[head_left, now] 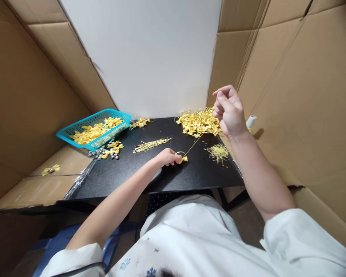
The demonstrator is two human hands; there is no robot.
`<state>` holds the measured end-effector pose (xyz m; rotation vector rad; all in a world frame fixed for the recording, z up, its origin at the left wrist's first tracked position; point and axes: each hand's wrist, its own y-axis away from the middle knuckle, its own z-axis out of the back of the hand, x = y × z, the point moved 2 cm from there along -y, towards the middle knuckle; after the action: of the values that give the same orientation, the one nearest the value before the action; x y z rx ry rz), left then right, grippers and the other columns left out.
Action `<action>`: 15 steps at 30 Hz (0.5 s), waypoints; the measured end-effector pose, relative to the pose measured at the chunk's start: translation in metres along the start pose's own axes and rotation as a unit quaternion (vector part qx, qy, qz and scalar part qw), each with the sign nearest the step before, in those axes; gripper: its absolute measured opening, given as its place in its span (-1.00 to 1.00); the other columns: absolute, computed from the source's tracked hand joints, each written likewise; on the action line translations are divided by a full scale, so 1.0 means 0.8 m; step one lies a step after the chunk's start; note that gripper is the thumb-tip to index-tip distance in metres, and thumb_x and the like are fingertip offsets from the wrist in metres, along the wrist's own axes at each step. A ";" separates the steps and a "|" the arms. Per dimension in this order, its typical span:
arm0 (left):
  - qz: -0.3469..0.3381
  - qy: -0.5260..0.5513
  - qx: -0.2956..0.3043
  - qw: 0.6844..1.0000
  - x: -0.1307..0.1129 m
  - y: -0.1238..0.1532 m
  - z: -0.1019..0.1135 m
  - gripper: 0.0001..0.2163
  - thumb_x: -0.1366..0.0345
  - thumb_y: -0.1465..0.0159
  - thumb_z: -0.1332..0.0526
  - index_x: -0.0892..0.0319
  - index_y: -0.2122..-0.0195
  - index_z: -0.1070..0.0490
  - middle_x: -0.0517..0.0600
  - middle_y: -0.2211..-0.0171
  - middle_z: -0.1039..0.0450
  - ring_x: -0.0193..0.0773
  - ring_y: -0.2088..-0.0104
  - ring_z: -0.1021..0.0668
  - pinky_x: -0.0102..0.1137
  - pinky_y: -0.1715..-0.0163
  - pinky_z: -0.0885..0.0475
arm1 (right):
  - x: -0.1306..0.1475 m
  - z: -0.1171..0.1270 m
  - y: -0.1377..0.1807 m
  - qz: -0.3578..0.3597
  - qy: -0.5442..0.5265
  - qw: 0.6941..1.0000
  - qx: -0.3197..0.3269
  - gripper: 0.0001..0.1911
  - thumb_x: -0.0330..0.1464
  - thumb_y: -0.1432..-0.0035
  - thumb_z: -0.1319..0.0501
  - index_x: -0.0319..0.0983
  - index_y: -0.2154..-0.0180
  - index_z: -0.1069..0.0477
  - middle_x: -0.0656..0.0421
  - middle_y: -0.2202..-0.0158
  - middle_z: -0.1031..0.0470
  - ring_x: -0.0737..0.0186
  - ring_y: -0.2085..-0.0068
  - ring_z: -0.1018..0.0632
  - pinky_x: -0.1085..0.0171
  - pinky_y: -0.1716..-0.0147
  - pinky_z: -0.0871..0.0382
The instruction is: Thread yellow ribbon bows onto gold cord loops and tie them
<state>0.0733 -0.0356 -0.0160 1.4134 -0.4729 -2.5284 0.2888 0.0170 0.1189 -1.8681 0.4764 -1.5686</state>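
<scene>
Sits at a black counter (207, 173) walled in by cardboard sheets (291, 96). Stretches the left arm forward and low, the forearm slanting across the near edge, and rests the left hand (168, 157) knuckles-up on the middle of the surface, fingers curled shut and pinched on a small yellow bow (184, 159) lying at the fingertips. Holds a gold thread (194, 144) taut from the bow, slanting up and to its right. Carries the right hand (229, 111) high, above and to the right of the bow and well clear of the surface, with the elbow bent, the forearm rising steeply and the wrist cocked. Folds those fingers into a loose fist closed on the thread's upper end, index finger crooked on top. Cannot follow the last stretch of thread where it crosses the clutter behind.

Shows, behind the bow and a little to its right, a heap of yellow bows (198, 122). Shows just right of the bow a tangle of thread scraps (218, 152), and left of the bow and slightly behind it a bundle of straight gold strands (151, 145). Shows farther left of the bow silver bells (99, 152) mixed with a few more bows. Shows far left of the bow and behind it a blue basket (64, 134) filled with bows. Shows a white tube (250, 121) well right of the bow, beside the raised wrist.
</scene>
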 end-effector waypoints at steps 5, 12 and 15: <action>0.001 -0.012 -0.003 1.000 -0.010 0.001 0.001 -0.90 0.32 0.17 -0.27 0.20 0.76 -0.44 0.00 0.62 -0.47 -0.40 0.66 -0.29 -0.48 0.70 -0.03 | 0.004 -0.006 -0.011 0.018 -0.002 1.000 0.004 -0.71 -0.05 -0.17 -0.20 -0.12 0.33 -0.26 0.35 0.57 0.01 0.46 0.62 -0.14 0.41 0.67 -0.03; 0.014 -0.004 0.032 0.999 -0.010 -0.002 0.006 -0.88 0.27 0.19 -0.36 0.21 0.67 -0.50 0.02 0.58 -0.49 -0.43 0.68 -0.27 -0.49 0.70 0.00 | 0.003 -0.025 -0.015 -0.027 -0.008 0.998 0.056 -0.77 -0.14 -0.20 -0.18 -0.14 0.35 -0.24 0.33 0.55 -0.01 0.44 0.58 -0.12 0.40 0.62 -0.08; 0.012 0.001 0.054 0.998 -0.009 -0.001 0.018 -0.79 0.21 0.19 -0.39 0.23 0.56 -0.51 0.00 0.56 -0.47 -0.44 0.66 -0.27 -0.50 0.70 -0.03 | -0.004 -0.033 -0.012 -0.058 -0.004 0.995 0.078 -0.86 -0.24 -0.23 -0.12 -0.14 0.34 -0.23 0.31 0.53 -0.06 0.42 0.55 -0.17 0.37 0.56 -0.15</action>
<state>0.0649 -0.0298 -0.0033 1.4364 -0.6323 -2.5169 0.2613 0.0193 0.1253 -1.8088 0.2369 -1.6243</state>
